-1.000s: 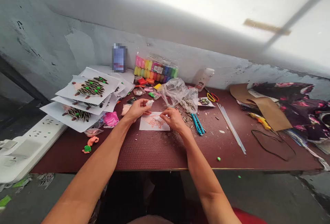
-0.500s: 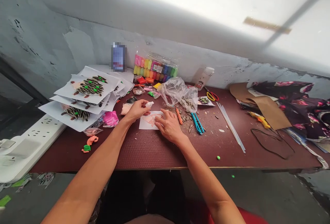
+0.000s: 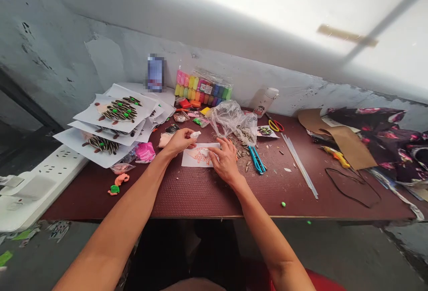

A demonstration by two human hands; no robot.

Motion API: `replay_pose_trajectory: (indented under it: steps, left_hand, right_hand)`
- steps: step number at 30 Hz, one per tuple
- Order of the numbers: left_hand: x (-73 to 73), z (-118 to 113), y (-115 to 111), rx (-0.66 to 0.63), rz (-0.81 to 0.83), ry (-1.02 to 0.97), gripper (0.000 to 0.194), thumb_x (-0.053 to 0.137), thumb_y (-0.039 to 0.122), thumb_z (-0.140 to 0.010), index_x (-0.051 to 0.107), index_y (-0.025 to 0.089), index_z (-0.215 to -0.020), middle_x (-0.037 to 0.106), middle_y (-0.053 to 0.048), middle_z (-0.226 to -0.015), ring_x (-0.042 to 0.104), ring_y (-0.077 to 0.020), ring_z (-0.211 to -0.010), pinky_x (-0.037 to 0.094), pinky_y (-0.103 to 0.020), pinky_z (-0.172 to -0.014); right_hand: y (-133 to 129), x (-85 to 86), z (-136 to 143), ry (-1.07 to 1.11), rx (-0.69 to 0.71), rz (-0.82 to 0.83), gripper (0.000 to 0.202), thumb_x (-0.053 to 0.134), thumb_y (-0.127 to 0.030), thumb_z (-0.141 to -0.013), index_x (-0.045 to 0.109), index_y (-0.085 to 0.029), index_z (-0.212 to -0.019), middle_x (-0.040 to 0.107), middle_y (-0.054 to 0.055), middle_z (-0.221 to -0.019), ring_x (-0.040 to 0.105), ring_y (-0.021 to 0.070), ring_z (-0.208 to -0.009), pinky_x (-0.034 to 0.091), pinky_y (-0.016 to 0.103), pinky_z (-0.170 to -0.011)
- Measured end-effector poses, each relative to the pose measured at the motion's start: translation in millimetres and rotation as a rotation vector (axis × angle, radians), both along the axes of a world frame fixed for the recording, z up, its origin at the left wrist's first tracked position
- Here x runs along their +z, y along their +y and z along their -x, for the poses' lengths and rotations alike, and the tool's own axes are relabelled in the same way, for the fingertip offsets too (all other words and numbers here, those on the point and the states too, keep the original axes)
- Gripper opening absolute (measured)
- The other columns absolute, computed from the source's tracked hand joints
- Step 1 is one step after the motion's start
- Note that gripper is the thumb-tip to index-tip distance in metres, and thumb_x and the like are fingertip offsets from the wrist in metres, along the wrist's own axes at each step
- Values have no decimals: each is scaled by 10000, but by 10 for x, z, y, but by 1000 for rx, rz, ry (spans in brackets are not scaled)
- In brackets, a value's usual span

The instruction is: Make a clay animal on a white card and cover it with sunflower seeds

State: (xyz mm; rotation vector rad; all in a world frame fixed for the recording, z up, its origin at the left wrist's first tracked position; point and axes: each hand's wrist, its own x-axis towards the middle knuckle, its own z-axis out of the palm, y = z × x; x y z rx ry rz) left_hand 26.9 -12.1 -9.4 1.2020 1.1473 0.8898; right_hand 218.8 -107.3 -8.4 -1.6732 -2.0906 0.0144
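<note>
My left hand [image 3: 180,142] pinches a small lump of white modelling clay [image 3: 195,135] just above the paper's upper left edge. Under both hands lies a white paper card [image 3: 187,160] with an orange outline drawing on it. A whitish patch, seemingly clay, shows inside the outline. My right hand [image 3: 226,157] rests over the card's right side, fingers spread, with one fingertip close to the whitish patch; I see nothing held in it. Close to my left hand is a pale pink clay block [image 3: 165,139].
Finished hedgehog pictures with seed spines are stacked at left [image 3: 122,110]. Behind are coloured clay packs [image 3: 200,88] and a plastic bag of sunflower seeds [image 3: 245,130]. Right of my hands lie a blue cutter [image 3: 257,160], scissors [image 3: 276,125], glue sticks [image 3: 299,164] and a glue gun [image 3: 337,156].
My right hand has shifted right and up a little, uncovering more of the orange drawing and covering the orange tool beside it. My left hand still pinches the white clay.
</note>
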Motion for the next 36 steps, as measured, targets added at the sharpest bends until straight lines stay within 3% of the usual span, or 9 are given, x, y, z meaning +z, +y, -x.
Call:
replay_pose_trajectory:
  steps: [3,10,17,21,26,36]
  left_hand:
    - [-3,-3,-2,9,2,0,283,775,100,-723,610,124,-952,622,22,-725,688,-137,-594,571,-241,-584]
    - [-48,19,26,-35,-20,-19,295,797,137,-698,621,123,-935,645,11,-729,683,-131,-609,571,-237,-602]
    - [-77,20,40,-34,-31,-9,346,849,211,-662,623,138,-914,641,18,-699,684,-139,-614,568,-237,-593]
    - [-88,14,49,-32,-29,-6,373,868,225,-646,620,138,-910,633,18,-688,686,-148,-610,571,-250,-597]
    - [-83,14,45,-34,-32,-5,379,872,227,-647,618,137,-913,633,16,-699,682,-146,-607,573,-256,-603]
    - [-65,-4,22,-28,-48,0,375,873,227,-635,618,133,-893,642,13,-701,665,-134,-600,554,-241,-593]
  right_hand:
    - [-68,33,-35,-49,10,-17,291,528,-368,-1011,797,-274,-1069,577,111,-1425,364,317,-1445,268,535,-1163]
    - [-178,87,94,-221,89,83,338,513,-413,-1018,716,-267,-1246,465,133,-1549,295,330,-1495,241,529,-1178]
    - [-150,76,179,-223,124,146,349,510,-425,-1022,677,-314,-1307,388,106,-1610,245,332,-1521,204,559,-1188]
    - [-144,59,133,-122,73,74,333,507,-403,-1025,692,-343,-1296,406,78,-1596,262,302,-1514,201,534,-1200]
    - [-197,50,108,-141,55,10,295,514,-402,-1018,772,-291,-1107,483,81,-1533,268,306,-1501,174,541,-1206]
    - [-208,0,223,-242,143,57,345,466,-424,-1036,698,-237,-1210,449,143,-1558,246,328,-1514,190,554,-1189]
